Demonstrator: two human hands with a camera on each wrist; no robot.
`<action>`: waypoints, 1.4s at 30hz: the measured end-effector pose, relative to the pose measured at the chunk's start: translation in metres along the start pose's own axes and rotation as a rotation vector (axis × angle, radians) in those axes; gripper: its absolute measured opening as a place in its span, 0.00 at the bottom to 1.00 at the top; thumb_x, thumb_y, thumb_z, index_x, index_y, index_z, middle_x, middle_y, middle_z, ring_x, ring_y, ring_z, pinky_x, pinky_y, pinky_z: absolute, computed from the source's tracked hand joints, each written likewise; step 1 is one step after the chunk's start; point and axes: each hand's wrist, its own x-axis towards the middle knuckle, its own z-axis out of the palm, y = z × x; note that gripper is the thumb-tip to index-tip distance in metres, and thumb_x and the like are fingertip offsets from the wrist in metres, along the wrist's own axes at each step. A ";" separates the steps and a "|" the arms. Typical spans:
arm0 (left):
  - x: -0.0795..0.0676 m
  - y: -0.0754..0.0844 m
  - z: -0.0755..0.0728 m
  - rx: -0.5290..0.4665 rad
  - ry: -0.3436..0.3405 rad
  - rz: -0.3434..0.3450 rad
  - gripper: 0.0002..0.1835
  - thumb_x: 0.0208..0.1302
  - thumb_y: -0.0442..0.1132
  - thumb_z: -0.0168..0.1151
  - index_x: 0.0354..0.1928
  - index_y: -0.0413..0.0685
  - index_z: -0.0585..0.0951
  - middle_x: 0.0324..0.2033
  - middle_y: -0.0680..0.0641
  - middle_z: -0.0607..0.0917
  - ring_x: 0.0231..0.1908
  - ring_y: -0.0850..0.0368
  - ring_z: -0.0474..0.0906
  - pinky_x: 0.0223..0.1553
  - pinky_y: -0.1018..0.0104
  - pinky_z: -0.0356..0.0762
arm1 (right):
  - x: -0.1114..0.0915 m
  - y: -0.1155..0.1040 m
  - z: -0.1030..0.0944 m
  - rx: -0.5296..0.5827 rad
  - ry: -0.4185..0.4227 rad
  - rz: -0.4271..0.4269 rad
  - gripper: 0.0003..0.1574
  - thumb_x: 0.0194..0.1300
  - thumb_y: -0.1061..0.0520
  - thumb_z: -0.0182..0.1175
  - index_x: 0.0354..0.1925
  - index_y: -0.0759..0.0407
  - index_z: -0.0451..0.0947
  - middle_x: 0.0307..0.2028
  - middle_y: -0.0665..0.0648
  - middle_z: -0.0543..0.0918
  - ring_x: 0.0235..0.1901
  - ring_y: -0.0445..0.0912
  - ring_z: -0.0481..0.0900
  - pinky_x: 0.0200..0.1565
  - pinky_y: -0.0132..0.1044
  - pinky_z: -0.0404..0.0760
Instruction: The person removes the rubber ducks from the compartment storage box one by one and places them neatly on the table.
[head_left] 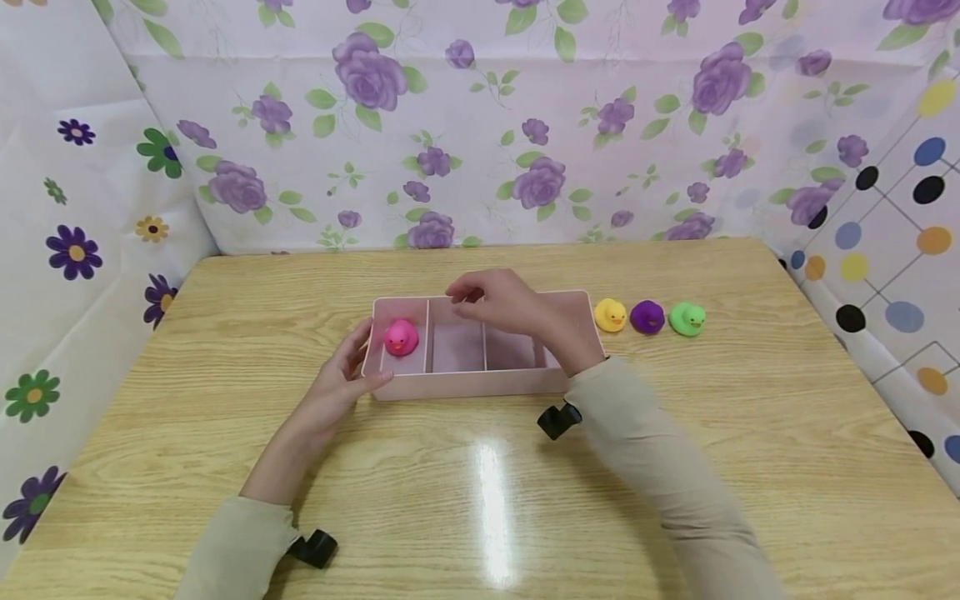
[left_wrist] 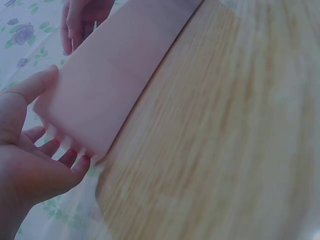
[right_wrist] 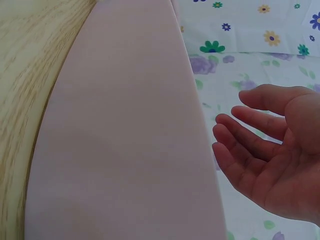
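A long pink divided box (head_left: pixel 465 384) lies crosswise on the table. My left hand (head_left: pixel 341 379) holds its left end, the thumb at the front rim and the fingers around the end wall; the left wrist view shows these fingertips (left_wrist: pixel 82 162) against the box wall. A pink rubber duck (head_left: pixel 401 337) sits in the leftmost compartment. Over the compartments right of the duck hovers my right hand (head_left: pixel 498 300), which holds nothing. In the right wrist view the fingers of the right hand (right_wrist: pixel 272 150) are loosely bent above the rim. The right forearm hides part of the box's right end.
Right of the box stand a yellow rubber duck (head_left: pixel 611 316), a purple rubber duck (head_left: pixel 647 317) and a green rubber duck (head_left: pixel 687 319) in a row. A flowered cloth (head_left: pixel 465 125) hangs behind the wooden table (head_left: pixel 420 483), with patterned cloths at both sides.
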 end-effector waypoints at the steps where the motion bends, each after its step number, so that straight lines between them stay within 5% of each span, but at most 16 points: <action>1: 0.000 0.000 0.000 0.002 -0.001 -0.001 0.45 0.65 0.29 0.59 0.77 0.50 0.45 0.75 0.47 0.46 0.72 0.47 0.42 0.70 0.51 0.45 | 0.001 -0.001 0.001 0.003 -0.001 -0.001 0.18 0.65 0.61 0.60 0.53 0.66 0.80 0.43 0.57 0.84 0.43 0.47 0.78 0.46 0.34 0.77; 28: 0.001 -0.002 -0.001 -0.009 -0.009 0.004 0.44 0.65 0.29 0.58 0.77 0.50 0.45 0.75 0.47 0.45 0.73 0.47 0.42 0.70 0.49 0.45 | 0.019 -0.003 0.041 0.137 0.054 0.011 0.17 0.65 0.62 0.62 0.51 0.67 0.80 0.42 0.57 0.84 0.42 0.46 0.79 0.45 0.29 0.77; 42: 0.001 -0.001 -0.001 0.001 -0.012 0.003 0.44 0.66 0.29 0.58 0.77 0.49 0.45 0.75 0.47 0.44 0.73 0.46 0.40 0.70 0.49 0.43 | 0.027 -0.017 0.057 0.050 0.053 -0.028 0.17 0.64 0.62 0.62 0.50 0.67 0.81 0.43 0.58 0.84 0.42 0.46 0.79 0.44 0.28 0.77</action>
